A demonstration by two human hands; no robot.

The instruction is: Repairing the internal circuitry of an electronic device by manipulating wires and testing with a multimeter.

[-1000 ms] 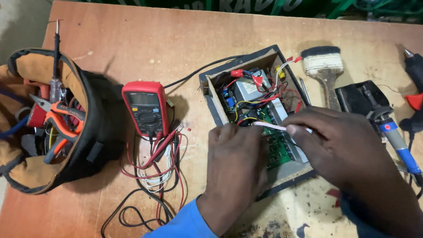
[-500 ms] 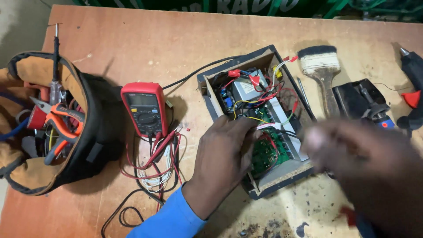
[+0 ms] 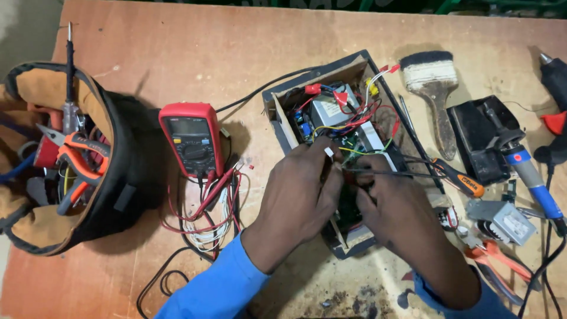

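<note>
An open dark box [image 3: 283,118] holds a green circuit board, a grey transformer [image 3: 328,112] and red, yellow and blue wires. My left hand [image 3: 301,192] rests over the box's near half and pinches a small white piece [image 3: 328,152] between its fingertips. My right hand [image 3: 396,218] lies beside it on the right, its fingers curled on the thin shaft of a screwdriver [image 3: 458,179]. The orange and black handle sticks out to the right, and the tip points into the box. Both hands hide most of the board.
A red multimeter [image 3: 188,139] with tangled leads lies left of the box. A tool bag [image 3: 127,177] with pliers and screwdrivers stands at far left. On the right are a paintbrush [image 3: 434,82], a black block [image 3: 472,133], a soldering iron [image 3: 531,177], a small transformer [image 3: 508,218] and orange pliers [image 3: 502,260].
My right hand swung out to the right and came back over the box, now on the screwdriver's shaft. The long white strip it held is gone. My left hand stayed on the box.
</note>
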